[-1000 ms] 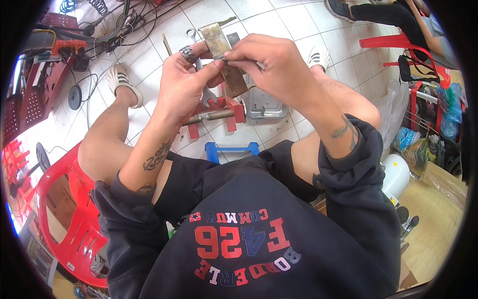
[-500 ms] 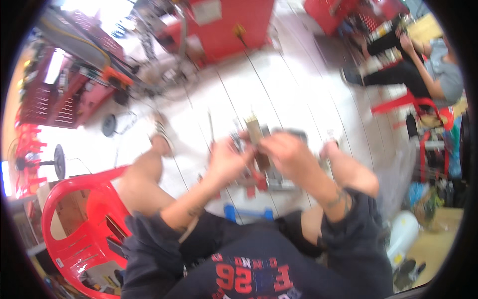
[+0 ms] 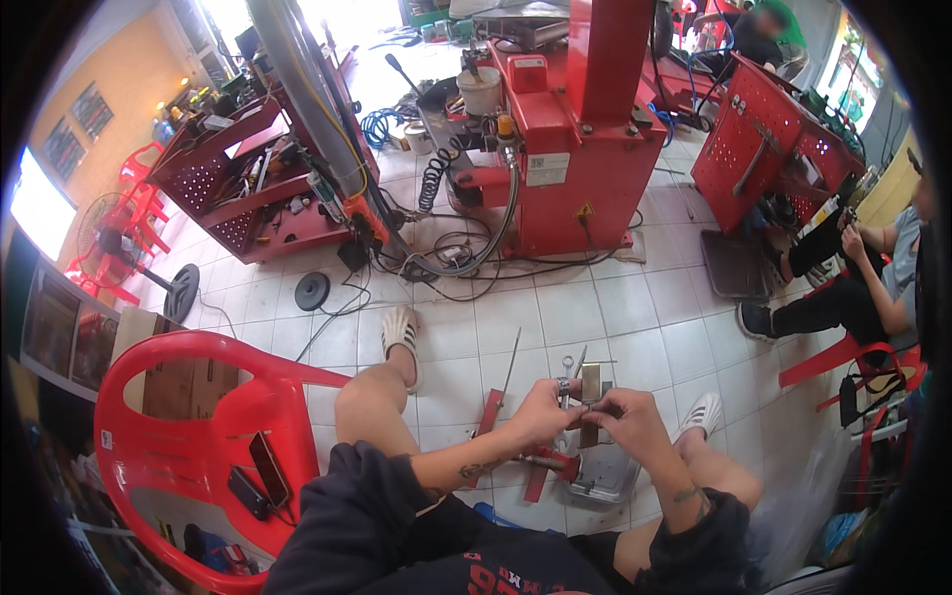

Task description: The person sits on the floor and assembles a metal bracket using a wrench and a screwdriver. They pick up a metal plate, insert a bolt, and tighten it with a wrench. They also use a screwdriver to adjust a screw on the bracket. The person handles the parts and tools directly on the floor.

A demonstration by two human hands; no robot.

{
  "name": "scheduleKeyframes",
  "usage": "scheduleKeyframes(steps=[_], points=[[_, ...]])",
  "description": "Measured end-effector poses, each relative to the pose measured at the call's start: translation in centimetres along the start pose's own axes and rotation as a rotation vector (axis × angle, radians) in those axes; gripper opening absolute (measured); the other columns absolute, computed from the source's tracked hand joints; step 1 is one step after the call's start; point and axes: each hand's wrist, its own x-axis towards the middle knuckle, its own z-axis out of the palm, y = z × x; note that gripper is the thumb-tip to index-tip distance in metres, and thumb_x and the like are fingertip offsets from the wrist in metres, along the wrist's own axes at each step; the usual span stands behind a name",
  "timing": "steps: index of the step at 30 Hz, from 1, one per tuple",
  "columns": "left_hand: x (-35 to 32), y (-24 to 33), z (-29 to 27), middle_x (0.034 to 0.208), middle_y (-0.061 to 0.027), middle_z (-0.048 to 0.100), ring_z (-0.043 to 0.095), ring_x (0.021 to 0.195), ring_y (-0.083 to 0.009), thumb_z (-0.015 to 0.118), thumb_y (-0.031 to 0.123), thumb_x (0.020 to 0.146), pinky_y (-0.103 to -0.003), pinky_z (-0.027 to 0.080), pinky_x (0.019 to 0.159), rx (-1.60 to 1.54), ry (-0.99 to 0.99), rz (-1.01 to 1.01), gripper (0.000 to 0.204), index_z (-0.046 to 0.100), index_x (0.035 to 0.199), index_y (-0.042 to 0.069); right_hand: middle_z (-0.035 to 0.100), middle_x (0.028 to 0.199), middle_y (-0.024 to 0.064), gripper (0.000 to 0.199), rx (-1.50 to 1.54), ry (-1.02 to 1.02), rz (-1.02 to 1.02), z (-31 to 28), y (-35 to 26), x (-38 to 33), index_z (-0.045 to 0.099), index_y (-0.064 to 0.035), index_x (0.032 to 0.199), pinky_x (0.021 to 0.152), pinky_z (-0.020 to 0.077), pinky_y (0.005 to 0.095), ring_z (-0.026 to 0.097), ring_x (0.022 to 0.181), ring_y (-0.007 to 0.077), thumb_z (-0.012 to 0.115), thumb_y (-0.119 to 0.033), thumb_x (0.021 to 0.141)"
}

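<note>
Both my hands meet over the floor between my knees. My left hand (image 3: 540, 414) is closed, its fingertips at the side of a flat brass-coloured block (image 3: 591, 381); what it grips is hidden. My right hand (image 3: 632, 420) pinches the block from the other side. Close to the left fingers shows the ring end of a silver spanner (image 3: 567, 364); I cannot tell whether it is held or lies behind. Below the hands are a red metal frame (image 3: 540, 462) with a thin rod and a grey tray (image 3: 607, 474).
A red plastic chair (image 3: 198, 347) with a phone (image 3: 270, 464) stands at my left. Ahead are a red machine (image 3: 565, 178) with cables on the tiled floor, a red tool cart (image 3: 288, 230) and a black round base (image 3: 311, 291). A seated person (image 3: 873, 268) is at the right.
The view has swung, so the hands now appear lower and further right, and the room ahead shows more. The blur has gone. Both hands remain together at the block.
</note>
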Motion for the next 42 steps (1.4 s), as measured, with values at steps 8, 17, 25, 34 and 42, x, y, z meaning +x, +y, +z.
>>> scheduleKeyframes(steps=[8,17,25,34,42], points=[[-1.1,1.6,-0.1,0.100,-0.0089,0.069,0.066,0.086,-0.0121,0.065,-0.001,0.090,-0.026,0.057,0.076,0.116,0.027,-0.024,0.026,0.064,0.115,-0.007,0.067,0.069,0.0062,0.018,0.212,0.034,0.095,0.9,0.2,0.0,0.067,0.0034,0.084,0.059,0.0458,0.0267,0.055,0.063,0.0075,0.077,-0.012,0.086],[-0.9,1.0,0.0,0.100,-0.0090,0.069,0.067,0.087,-0.0135,0.065,-0.001,0.091,-0.026,0.057,0.078,0.027,0.045,-0.071,0.026,0.063,0.115,-0.009,0.069,0.073,0.0059,0.012,0.267,0.020,0.135,0.9,0.4,-0.1,0.070,0.0030,0.087,0.060,0.0462,0.0249,0.058,0.066,0.0075,0.075,-0.008,0.088],[0.3,-1.5,-0.5,0.106,-0.0071,0.068,0.065,0.088,-0.0098,0.062,0.002,0.095,-0.023,0.056,0.078,-0.175,-0.042,0.010,0.032,0.060,0.126,-0.006,0.072,0.080,0.0086,0.011,0.313,0.062,0.139,0.5,-0.3,-0.5,0.070,0.0053,0.094,0.068,0.0520,0.0254,0.066,0.074,0.0108,0.070,-0.004,0.090],[0.7,-2.0,-0.4,0.112,-0.0070,0.066,0.065,0.094,-0.0094,0.061,0.004,0.098,-0.022,0.056,0.082,-0.247,-0.055,0.025,0.035,0.057,0.130,-0.006,0.071,0.086,0.0116,0.012,0.254,0.139,0.074,0.1,-0.2,-0.6,0.070,0.0062,0.096,0.072,0.0537,0.0281,0.068,0.079,0.0164,0.069,-0.004,0.089],[0.6,-2.5,0.6,0.110,-0.0055,0.064,0.065,0.096,-0.0120,0.059,-0.002,0.096,-0.024,0.058,0.084,-0.293,0.018,0.043,0.023,0.063,0.118,-0.004,0.066,0.089,0.0181,0.016,-0.153,0.205,-0.097,0.6,-1.5,-0.6,0.069,0.0019,0.096,0.071,0.0517,0.0399,0.066,0.079,0.0345,0.069,-0.012,0.089]])
